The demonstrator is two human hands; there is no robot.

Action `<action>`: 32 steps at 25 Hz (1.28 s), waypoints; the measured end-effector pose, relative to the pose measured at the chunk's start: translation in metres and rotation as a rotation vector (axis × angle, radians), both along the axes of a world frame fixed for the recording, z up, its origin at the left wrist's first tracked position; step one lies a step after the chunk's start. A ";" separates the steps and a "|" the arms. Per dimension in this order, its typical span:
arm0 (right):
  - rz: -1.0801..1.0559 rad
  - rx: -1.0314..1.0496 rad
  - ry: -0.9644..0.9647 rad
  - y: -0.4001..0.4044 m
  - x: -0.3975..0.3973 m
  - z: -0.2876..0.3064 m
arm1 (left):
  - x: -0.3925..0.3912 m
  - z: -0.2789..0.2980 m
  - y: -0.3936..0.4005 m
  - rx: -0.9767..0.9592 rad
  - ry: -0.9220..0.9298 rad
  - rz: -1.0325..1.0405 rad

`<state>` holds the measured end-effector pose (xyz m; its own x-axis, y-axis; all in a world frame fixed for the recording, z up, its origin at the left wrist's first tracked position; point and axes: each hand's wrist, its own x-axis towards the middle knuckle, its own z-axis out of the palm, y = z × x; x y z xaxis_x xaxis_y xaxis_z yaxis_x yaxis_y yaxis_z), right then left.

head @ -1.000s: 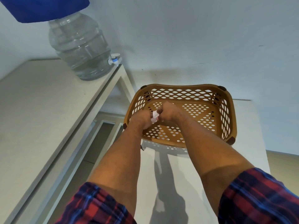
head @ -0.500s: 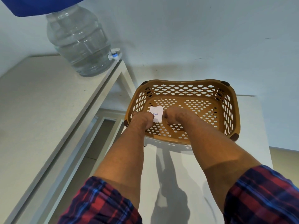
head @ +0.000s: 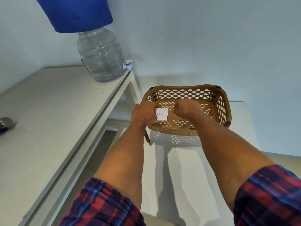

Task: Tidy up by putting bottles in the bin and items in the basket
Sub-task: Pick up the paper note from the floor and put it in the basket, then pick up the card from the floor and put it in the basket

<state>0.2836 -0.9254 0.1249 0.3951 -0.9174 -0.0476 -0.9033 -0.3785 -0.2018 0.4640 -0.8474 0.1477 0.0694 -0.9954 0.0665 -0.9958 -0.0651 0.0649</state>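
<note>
A: While both arms reach forward, the left hand is pinching a white paper slip by its left edge, over the near-left part of the brown basket.

B: And the right hand?

A: Curled into a loose fist just right of the slip, apart from it, fingers closed on nothing I can see.

B: Where's the basket sitting?

A: On the low white table, towards its far edge. A pencil lies at the left edge by the basket's near-left corner. A water jug stands at the far right corner of the counter
</note>
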 end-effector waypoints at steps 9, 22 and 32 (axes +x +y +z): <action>-0.028 -0.501 -0.009 0.172 -0.013 0.030 | 0.011 0.009 0.137 -0.330 -0.004 -0.170; -0.125 -0.554 -0.048 0.364 -0.079 0.014 | -0.019 -0.001 0.324 -0.339 0.007 -0.136; -0.076 -0.470 -0.133 0.554 -0.158 -0.044 | -0.075 -0.025 0.536 -0.226 -0.101 -0.041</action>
<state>0.1260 -0.3712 0.0813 0.3009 -0.8540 0.4245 -0.9098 -0.3905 -0.1408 0.3891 -0.3117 0.1225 0.0113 -0.9562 0.2926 -0.9994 -0.0202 -0.0271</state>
